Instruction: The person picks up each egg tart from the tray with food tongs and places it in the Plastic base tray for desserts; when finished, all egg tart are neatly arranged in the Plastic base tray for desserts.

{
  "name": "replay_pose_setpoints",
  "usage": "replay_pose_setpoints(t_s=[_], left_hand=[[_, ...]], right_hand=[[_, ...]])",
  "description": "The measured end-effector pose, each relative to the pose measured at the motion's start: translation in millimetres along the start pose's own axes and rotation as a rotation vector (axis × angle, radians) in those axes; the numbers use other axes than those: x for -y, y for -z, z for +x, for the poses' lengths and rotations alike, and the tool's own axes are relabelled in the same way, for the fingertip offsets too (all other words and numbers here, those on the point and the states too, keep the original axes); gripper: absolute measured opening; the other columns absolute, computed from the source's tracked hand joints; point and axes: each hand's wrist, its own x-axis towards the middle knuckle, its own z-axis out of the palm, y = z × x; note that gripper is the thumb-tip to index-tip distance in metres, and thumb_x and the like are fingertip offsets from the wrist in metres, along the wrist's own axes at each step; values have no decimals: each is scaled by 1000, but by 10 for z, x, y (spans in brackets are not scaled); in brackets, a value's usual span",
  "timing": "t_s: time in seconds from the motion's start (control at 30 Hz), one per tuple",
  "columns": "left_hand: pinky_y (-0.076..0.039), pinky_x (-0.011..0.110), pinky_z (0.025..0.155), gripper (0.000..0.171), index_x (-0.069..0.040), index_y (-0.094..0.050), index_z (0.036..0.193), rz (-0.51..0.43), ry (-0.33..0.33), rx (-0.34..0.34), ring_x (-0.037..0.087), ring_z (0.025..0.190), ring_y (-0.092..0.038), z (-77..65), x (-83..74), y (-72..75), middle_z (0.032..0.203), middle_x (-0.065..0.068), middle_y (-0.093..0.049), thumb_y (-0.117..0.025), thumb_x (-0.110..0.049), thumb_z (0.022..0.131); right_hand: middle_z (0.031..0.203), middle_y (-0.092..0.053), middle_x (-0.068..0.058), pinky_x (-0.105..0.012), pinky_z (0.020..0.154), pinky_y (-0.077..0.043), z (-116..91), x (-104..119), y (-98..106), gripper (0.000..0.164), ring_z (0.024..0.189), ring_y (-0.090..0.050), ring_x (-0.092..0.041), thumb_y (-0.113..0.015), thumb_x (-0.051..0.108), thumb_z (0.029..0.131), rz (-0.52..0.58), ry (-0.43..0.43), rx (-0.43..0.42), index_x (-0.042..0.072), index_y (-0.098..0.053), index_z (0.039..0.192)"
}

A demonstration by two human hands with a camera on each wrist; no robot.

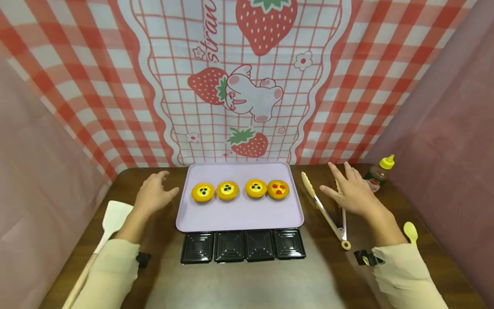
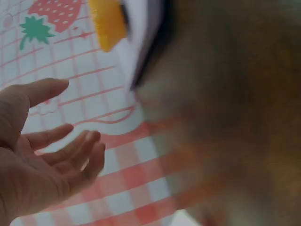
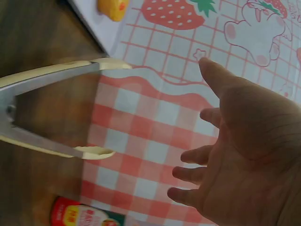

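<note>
My left hand (image 1: 154, 194) hovers left of a lilac tray (image 1: 239, 218), fingers loosely bent and holding nothing. On the tray sit three tarts with dark berries, among them a blueberry tart (image 1: 227, 189), and one tart with red topping (image 1: 278, 189) at the right end. Over the right side of the table my right hand (image 1: 353, 193) is spread, overlapping a pair of tongs (image 1: 328, 214) in the head view. In the right wrist view those tongs (image 3: 51, 75) lie apart from the empty fingers (image 3: 195, 155).
Several black square plastic trays (image 1: 229, 246) line the lilac tray's front edge. A white spatula (image 1: 112, 216) lies at the left. To the right are a sauce bottle (image 1: 378, 174) with a yellow cap and a yellow spoon (image 1: 411, 231). A checked strawberry cloth (image 1: 247, 141) hangs behind.
</note>
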Motion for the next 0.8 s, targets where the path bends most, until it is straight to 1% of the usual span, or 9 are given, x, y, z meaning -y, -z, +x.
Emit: replay_pose_setpoints(t_s=[0.1, 0.2, 0.27, 0.33, 0.4, 0.5, 0.6, 0.7, 0.8], left_hand=[[-48, 61, 88, 62, 11, -49, 134, -13, 18, 84, 46, 107, -58, 33, 96, -93, 121, 32, -58, -71, -24, 88], [-48, 61, 91, 62, 12, -50, 134, 7, 56, 188, 46, 109, -58, 54, 131, -194, 121, 32, -60, -67, -28, 90], [-48, 61, 91, 61, 13, -51, 132, 27, 87, 246, 46, 110, -58, 52, 134, -255, 119, 31, -62, -65, -29, 91], [-49, 60, 90, 59, 15, -53, 129, 30, 110, 285, 46, 109, -59, 56, 121, -304, 117, 31, -62, -65, -29, 90], [-49, 60, 90, 56, 15, -55, 125, 20, 120, 304, 48, 108, -58, 66, 97, -335, 115, 32, -62, -66, -26, 89], [-51, 55, 86, 48, 15, -60, 117, 0, 122, 308, 46, 101, -59, 66, 80, -377, 108, 31, -64, -67, -21, 86], [-58, 47, 70, 40, 14, -62, 112, -73, 145, 314, 38, 84, -64, 62, 71, -420, 97, 28, -65, -65, -14, 84], [-59, 37, 52, 38, 14, -61, 113, -159, 184, 324, 29, 69, -65, 55, 87, -457, 90, 24, -64, -62, -10, 83], [-58, 35, 46, 38, 14, -61, 115, -206, 199, 318, 27, 65, -64, 66, 97, -487, 85, 21, -63, -59, -5, 82]], right_hand=[[153, -5, -42, -81, 101, -19, -24, -25, -111, 86, 136, -10, -64, -52, 54, 98, 22, 3, 26, 5, -15, 158], [152, -2, -44, -80, 100, -21, -55, -42, -223, 91, 134, -11, -67, -56, 50, 97, 32, -14, 17, -1, -11, 156], [151, -1, -46, -81, 97, -25, -73, -43, -301, 97, 132, -12, -69, -59, 51, 95, 33, -42, 12, -3, -5, 156], [150, 0, -47, -81, 94, -28, -87, -40, -371, 105, 132, -12, -69, -61, 53, 93, 40, -87, 15, -6, -1, 155], [150, 0, -47, -82, 92, -29, -94, -37, -430, 112, 132, -11, -68, -63, 57, 90, 54, -139, 29, -8, 2, 153], [150, -2, -47, -82, 91, -31, -108, -34, -509, 119, 132, -13, -67, -67, 59, 86, 76, -195, 49, -14, 3, 150], [148, -7, -48, -79, 92, -34, -126, -58, -569, 120, 127, -22, -69, -70, 54, 86, 105, -199, 63, -17, 4, 148], [144, -13, -49, -75, 93, -36, -131, -70, -615, 118, 119, -32, -70, -72, 48, 87, 133, -182, 80, -20, 4, 146], [140, -16, -52, -73, 93, -39, -129, -85, -639, 119, 114, -38, -70, -71, 46, 88, 152, -188, 94, -21, 9, 144]])
